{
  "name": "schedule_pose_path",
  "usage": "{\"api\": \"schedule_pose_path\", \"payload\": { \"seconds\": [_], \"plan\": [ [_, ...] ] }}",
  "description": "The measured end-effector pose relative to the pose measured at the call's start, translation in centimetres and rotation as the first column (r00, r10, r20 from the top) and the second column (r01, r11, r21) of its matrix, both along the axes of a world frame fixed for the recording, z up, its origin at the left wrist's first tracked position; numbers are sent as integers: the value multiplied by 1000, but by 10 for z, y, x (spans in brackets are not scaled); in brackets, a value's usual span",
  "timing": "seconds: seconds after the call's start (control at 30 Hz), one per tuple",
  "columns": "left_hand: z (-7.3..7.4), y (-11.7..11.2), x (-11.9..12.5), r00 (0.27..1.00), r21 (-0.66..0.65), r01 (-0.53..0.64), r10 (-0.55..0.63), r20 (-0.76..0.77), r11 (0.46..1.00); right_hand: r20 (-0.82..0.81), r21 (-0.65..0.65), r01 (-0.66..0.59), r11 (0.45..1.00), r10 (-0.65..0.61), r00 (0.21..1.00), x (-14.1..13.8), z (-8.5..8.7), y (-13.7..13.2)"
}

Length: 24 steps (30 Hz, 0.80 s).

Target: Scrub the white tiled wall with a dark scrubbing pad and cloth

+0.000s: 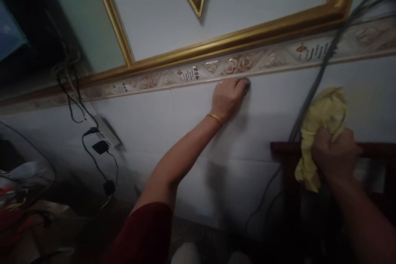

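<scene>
My left hand (228,97) is closed and pressed against the white wall tiles (173,128), just under the patterned border strip (213,68). Something small and dark shows at its fingertips, too hidden to name. A yellow bracelet circles that wrist. On the right, my right hand (337,152) is wrapped around a crumpled yellow cloth (324,111), which bunches above the fist and hangs down on its left side. The cloth is in front of the wall and a dark red wooden rail (374,148).
Gold moulding (235,41) runs above the border. Dark cables (318,70) slope down at the right. To the left, a white power strip (107,130) carries plugs and black adapters (101,147). A screen (10,29) and floor clutter (24,210) lie further left.
</scene>
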<state>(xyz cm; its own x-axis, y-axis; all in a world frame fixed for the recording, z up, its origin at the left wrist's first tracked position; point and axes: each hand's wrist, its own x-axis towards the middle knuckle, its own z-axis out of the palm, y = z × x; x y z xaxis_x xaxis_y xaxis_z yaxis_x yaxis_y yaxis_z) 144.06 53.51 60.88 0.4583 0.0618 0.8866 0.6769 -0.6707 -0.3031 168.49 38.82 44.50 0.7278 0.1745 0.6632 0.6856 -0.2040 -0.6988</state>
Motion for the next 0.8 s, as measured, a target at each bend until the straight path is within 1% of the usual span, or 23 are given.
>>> {"api": "schedule_pose_path", "payload": {
  "seconds": [0.03,0.07,0.13,0.17,0.2,0.23,0.27,0.33,0.37,0.4,0.43,0.5,0.57,0.63,0.73,0.8],
  "plan": [
    [1,2,-15,1000,-2,-8,8,12,1000,-5,-5,-12,1000,12,1000,0,1,0],
    [4,7,-36,998,-5,-26,26,54,1000,-18,-9,-12,1000,12,1000,-1,1,0],
    [10,20,-77,977,-10,-82,82,197,997,-52,-18,0,1000,-1,999,-5,3,4],
    [12,24,-89,963,-9,-105,104,249,994,-69,-17,19,1000,-20,997,-7,4,6],
    [14,25,-91,957,-5,-116,113,268,993,-82,-17,38,999,-39,996,-9,5,8],
    [15,24,-84,962,4,-114,110,251,993,-94,-20,50,999,-52,994,-11,6,9],
    [14,20,-69,974,16,-101,95,206,995,-108,-25,52,998,-55,993,-11,6,10],
    [11,8,-33,995,44,-59,56,77,997,-125,-39,37,999,-42,991,-7,5,9],
    [9,2,-19,998,57,-49,48,30,997,-117,-51,25,998,-31,993,-5,4,8],
    [8,-2,-11,999,66,-50,51,-1,997,-101,-67,21,998,-28,994,-2,4,7],
    [8,-4,-10,998,70,-63,64,-15,996,-79,-87,26,996,-33,996,0,4,6],
    [8,-3,-25,994,69,-109,110,-2,992,-35,-156,50,986,-56,998,0,5,4],
    [11,1,-45,988,81,-151,149,29,985,-37,-249,84,965,-96,995,-6,9,2],
    [14,3,-52,987,127,-160,159,19,979,-60,-329,104,938,-131,990,-12,13,1],
    [13,1,-50,983,201,-129,152,-101,971,-65,-360,99,927,-131,989,-15,15,0],
    [8,0,-55,971,215,-126,165,-173,969,-43,-356,86,931,-108,993,-13,15,0]
  ]
}}
